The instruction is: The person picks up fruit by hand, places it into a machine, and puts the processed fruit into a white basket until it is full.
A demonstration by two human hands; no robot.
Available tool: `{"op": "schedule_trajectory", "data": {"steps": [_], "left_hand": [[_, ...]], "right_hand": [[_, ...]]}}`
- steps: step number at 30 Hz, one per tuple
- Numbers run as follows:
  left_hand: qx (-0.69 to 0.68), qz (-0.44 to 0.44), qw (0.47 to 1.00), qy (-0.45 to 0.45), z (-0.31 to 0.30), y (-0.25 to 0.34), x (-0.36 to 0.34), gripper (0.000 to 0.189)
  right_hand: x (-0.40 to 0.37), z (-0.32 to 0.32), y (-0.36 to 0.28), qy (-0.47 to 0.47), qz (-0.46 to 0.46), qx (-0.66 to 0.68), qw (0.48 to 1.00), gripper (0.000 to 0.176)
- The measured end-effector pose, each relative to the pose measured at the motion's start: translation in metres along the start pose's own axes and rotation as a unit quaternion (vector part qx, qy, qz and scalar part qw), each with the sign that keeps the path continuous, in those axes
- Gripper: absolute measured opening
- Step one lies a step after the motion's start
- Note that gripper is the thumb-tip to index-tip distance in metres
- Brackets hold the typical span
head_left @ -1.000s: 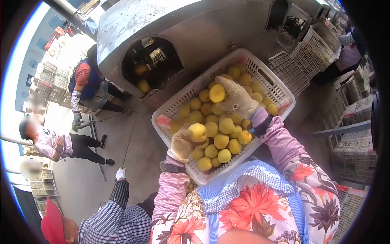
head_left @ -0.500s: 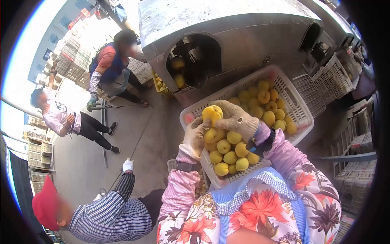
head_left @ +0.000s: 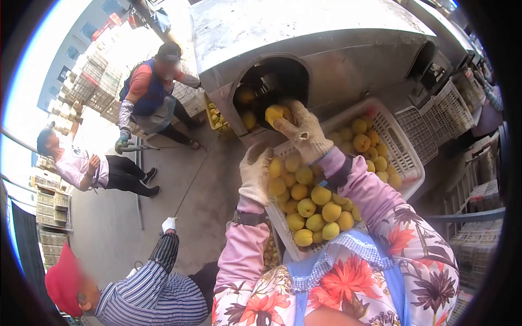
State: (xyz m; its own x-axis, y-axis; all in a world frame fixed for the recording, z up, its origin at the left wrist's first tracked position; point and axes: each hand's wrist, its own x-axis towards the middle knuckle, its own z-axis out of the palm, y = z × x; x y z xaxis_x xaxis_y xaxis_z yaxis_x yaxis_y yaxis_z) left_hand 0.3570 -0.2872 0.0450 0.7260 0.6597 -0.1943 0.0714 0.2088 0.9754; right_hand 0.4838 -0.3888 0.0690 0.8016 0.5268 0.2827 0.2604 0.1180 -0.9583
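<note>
My right hand (head_left: 305, 133), in a worn knitted glove, grips a yellow peach (head_left: 276, 114) between thumb and fingers. It holds the peach at the lower edge of the dark round opening (head_left: 272, 81) in a metal machine. My left hand (head_left: 256, 173), gloved too, hovers by the left rim of a white plastic crate (head_left: 405, 144), fingers loosely curved and holding nothing. Many yellow peaches (head_left: 306, 207) fill the crate in front of me. More round yellow fruit (head_left: 248, 120) shows inside the opening.
The metal machine (head_left: 348, 60) stands directly ahead. A yellow crate (head_left: 222, 122) of fruit sits at its left corner. Three people are to the left: one in a blue vest (head_left: 145, 92), one in a pink shirt (head_left: 76, 163), one in striped sleeves (head_left: 147, 293). Empty crates (head_left: 441, 111) stand right.
Both hands were together around a peach above the crate. My right hand has carried a peach forward to the machine opening, while my left hand has let go and stays by the crate's left side.
</note>
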Motion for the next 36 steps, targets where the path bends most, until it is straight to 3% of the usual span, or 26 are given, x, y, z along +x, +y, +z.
{"op": "schedule_trajectory", "data": {"steps": [3, 5, 6, 9, 12, 15, 17, 19, 22, 24, 25, 26, 28, 30, 31, 35, 36], "left_hand": [[-0.079, -0.041, 0.996, -0.003, -0.009, -0.030, -0.008, 0.022], [-0.079, -0.037, 0.996, 0.021, -0.011, -0.042, -0.019, 0.018], [-0.087, -0.042, 0.995, 0.030, -0.014, -0.047, -0.022, 0.018], [-0.113, -0.045, 0.991, 0.056, -0.019, -0.060, -0.025, 0.017], [-0.141, -0.050, 0.987, 0.056, -0.017, -0.054, -0.024, 0.017], [-0.143, -0.020, 0.988, 0.054, -0.017, -0.057, -0.025, 0.016], [-0.139, 0.022, 0.988, 0.064, -0.009, -0.061, -0.020, 0.015], [-0.153, -0.024, 0.985, 0.080, 0.000, -0.043, -0.033, 0.015], [-0.113, -0.024, 0.991, 0.062, -0.005, -0.041, -0.037, 0.016], [-0.047, -0.039, 0.998, 0.020, -0.015, -0.054, -0.032, 0.021], [0.079, -0.053, 0.995, -0.032, -0.012, -0.057, -0.028, 0.023], [0.199, -0.060, 0.975, -0.084, -0.003, -0.056, -0.020, 0.026], [0.434, -0.049, 0.883, -0.173, 0.014, -0.054, -0.021, 0.030], [0.639, 0.008, 0.736, -0.225, 0.050, -0.051, -0.022, 0.033], [0.660, -0.001, 0.716, -0.227, 0.059, -0.064, -0.023, 0.032], [0.724, 0.012, 0.649, -0.235, 0.086, -0.131, 0.014, 0.029], [0.735, 0.003, 0.633, -0.245, 0.090, -0.122, 0.013, 0.028]], "right_hand": [[0.030, 0.018, 0.019, 0.059, -0.059, -0.342, 0.936, 0.039], [0.038, 0.027, 0.039, 0.099, -0.122, -0.408, 0.899, 0.040], [0.041, 0.030, 0.044, 0.118, -0.153, -0.440, 0.877, 0.040], [0.049, 0.035, 0.053, 0.119, -0.124, -0.438, 0.883, 0.040], [0.060, 0.038, 0.062, 0.105, -0.203, -0.508, 0.830, 0.030], [0.074, 0.044, 0.039, 0.140, -0.155, -0.521, 0.827, 0.042], [0.110, 0.045, 0.039, 0.076, -0.098, -0.551, 0.825, 0.043], [0.128, 0.037, -0.011, -0.093, 0.008, -0.549, 0.831, 0.042], [0.088, 0.020, -0.049, -0.036, 0.080, -0.396, 0.914, 0.041], [0.020, -0.014, -0.021, -0.016, -0.075, -0.170, 0.982, 0.038], [-0.009, -0.035, -0.008, -0.102, 0.026, -0.181, 0.978, 0.039], [-0.031, -0.051, 0.019, -0.160, 0.019, -0.321, 0.933, 0.035], [-0.071, -0.074, 0.053, -0.229, 0.013, -0.404, 0.886, 0.031], [-0.079, -0.078, 0.072, -0.224, 0.085, -0.458, 0.856, 0.029], [-0.091, -0.078, 0.078, -0.221, 0.128, -0.479, 0.840, 0.028], [-0.110, -0.109, 0.083, -0.074, 0.083, -0.445, 0.889, 0.026], [-0.107, -0.118, 0.074, -0.066, 0.094, -0.460, 0.880, 0.028]]}}
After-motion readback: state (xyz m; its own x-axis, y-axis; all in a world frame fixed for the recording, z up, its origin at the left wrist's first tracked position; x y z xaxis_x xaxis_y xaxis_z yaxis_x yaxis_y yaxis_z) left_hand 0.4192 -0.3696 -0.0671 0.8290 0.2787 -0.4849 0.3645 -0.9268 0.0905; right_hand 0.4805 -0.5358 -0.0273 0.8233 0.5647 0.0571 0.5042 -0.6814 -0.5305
